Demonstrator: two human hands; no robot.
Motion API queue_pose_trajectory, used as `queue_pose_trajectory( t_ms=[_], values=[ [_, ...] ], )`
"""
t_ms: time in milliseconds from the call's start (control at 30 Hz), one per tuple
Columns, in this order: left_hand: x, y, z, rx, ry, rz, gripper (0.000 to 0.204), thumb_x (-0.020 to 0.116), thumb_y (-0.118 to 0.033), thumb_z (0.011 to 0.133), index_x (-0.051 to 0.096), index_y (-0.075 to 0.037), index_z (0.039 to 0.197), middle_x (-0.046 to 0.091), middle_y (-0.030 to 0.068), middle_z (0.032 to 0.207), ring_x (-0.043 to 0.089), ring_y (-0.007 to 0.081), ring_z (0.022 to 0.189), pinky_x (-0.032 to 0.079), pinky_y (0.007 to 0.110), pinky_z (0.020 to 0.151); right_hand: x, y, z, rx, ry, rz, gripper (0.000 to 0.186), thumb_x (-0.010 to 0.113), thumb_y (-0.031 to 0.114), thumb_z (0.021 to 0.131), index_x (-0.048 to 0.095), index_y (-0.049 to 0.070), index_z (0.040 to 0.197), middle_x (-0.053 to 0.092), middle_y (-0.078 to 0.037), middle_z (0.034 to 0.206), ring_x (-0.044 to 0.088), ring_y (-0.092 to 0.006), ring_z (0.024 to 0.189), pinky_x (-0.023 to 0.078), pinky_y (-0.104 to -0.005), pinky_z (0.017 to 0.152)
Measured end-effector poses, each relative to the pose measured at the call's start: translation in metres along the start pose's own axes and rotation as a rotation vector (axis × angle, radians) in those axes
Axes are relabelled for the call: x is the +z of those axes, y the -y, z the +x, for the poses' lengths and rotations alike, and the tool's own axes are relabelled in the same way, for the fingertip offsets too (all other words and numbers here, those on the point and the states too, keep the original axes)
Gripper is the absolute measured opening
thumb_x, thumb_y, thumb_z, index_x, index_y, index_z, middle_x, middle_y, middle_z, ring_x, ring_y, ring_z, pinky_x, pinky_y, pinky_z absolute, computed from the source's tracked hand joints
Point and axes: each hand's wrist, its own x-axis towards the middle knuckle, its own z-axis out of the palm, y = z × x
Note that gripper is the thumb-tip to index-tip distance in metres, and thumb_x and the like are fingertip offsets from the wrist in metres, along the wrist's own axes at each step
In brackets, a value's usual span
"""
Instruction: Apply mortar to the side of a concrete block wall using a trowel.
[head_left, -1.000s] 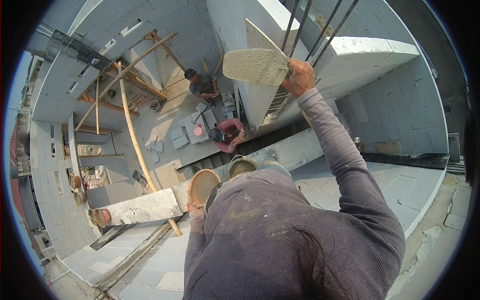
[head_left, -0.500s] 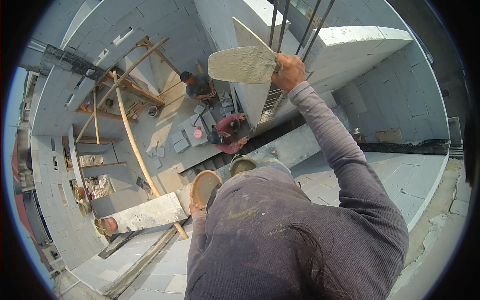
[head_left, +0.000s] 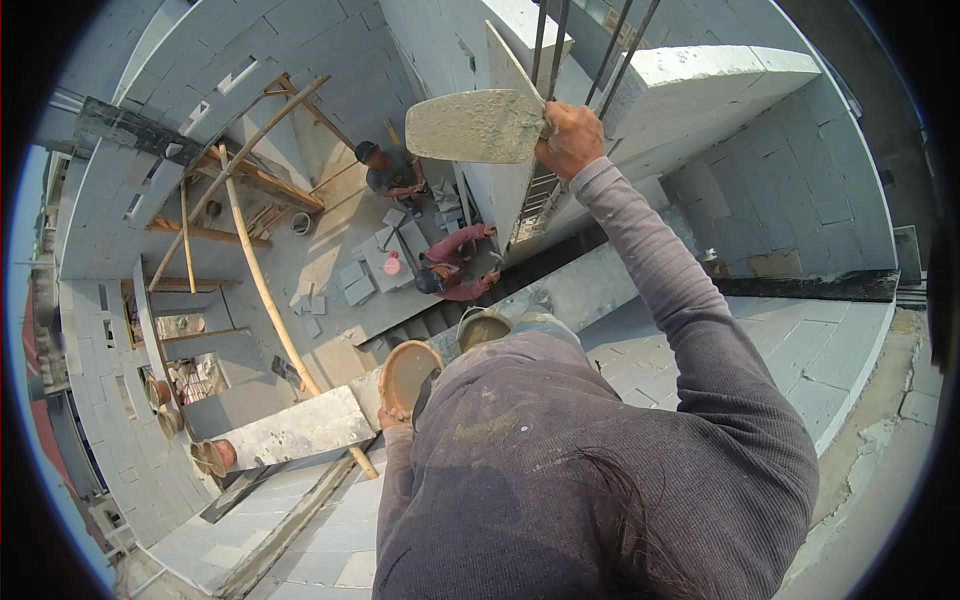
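Note:
My right hand (head_left: 572, 140) is raised at the upper middle, closed around the handle of a trowel (head_left: 472, 126). Its broad, rounded blade is coated with grey mortar and points left, beside a pale upright board (head_left: 508, 58) on the wall end. Low at my left side, my left hand (head_left: 392, 418) grips the near edge of a terracotta-coloured basin (head_left: 404, 347). The basin tilts on its side, a greyish coating within; my body hides part of it and of that hand. Just right of the basin, a bucket (head_left: 484, 329) with grey stuff in it stands close against my body.
Steel bars (head_left: 625, 62) rise from the block wall (head_left: 700, 70) near my right hand. A narrow plank (head_left: 300, 425) holds stacked buckets (head_left: 212, 456). Far below, a person in dark red (head_left: 455, 265) and another in grey (head_left: 390, 175) work among blocks. A bamboo pole (head_left: 262, 270) slants left.
The trowel and my right hand have shifted slightly left, and the whole view moves a little the same way. My left hand stays on the basin.

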Motion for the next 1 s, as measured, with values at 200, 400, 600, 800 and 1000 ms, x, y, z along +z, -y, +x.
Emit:
queue_pose_trajectory(
  t_ms=[200,400,600,800,1000],
  values=[
    [-0.012,0.005,0.022,-0.001,0.018,-0.018,0.026,0.056,-0.041,0.094,0.053,-0.015,0.092,0.044,-0.0046,0.061,0.042,0.0136,0.045,0.041,0.032,0.043,0.000,-0.002,0.000,-0.012,-0.002,-0.004,0.027,0.084,0.024,0.070,0.065,0.008,0.082,0.072,-0.010,0.085,0.072,-0.0320,0.081,0.055,-0.0433,0.075],
    [-0.029,0.011,0.046,-0.030,0.174,-0.088,0.025,0.056,-0.040,0.094,0.053,-0.015,0.090,0.043,-0.0047,0.061,0.043,0.0137,0.046,0.041,0.032,0.043,0.002,-0.006,0.001,-0.020,0.013,0.025,0.028,0.084,0.024,0.071,0.066,0.008,0.084,0.072,-0.010,0.085,0.072,-0.0322,0.080,0.054,-0.0431,0.076],
    [-0.005,-0.002,0.010,0.000,-0.055,-0.029,0.025,0.058,-0.039,0.093,0.052,-0.016,0.088,0.042,-0.0042,0.062,0.042,0.0148,0.048,0.041,0.033,0.044,0.002,-0.009,0.001,-0.021,0.022,0.007,0.030,0.084,0.026,0.072,0.066,0.008,0.087,0.072,-0.010,0.085,0.071,-0.0325,0.079,0.054,-0.0426,0.077],
    [0.015,-0.010,-0.019,0.003,-0.120,0.013,0.025,0.057,-0.040,0.093,0.053,-0.016,0.090,0.043,-0.0044,0.063,0.042,0.0147,0.048,0.041,0.033,0.044,0.002,-0.009,0.000,-0.006,0.017,0.019,0.030,0.084,0.027,0.072,0.065,0.009,0.087,0.071,-0.010,0.084,0.070,-0.0329,0.077,0.054,-0.0433,0.076],
    [0.016,-0.011,-0.017,-0.006,-0.144,0.029,0.026,0.057,-0.042,0.094,0.054,-0.016,0.092,0.043,-0.0048,0.063,0.042,0.0144,0.048,0.040,0.033,0.044,0.003,-0.011,-0.001,-0.025,-0.005,0.020,0.029,0.084,0.027,0.072,0.065,0.010,0.086,0.071,-0.010,0.082,0.069,-0.0329,0.075,0.053,-0.0442,0.073]
  ],
)
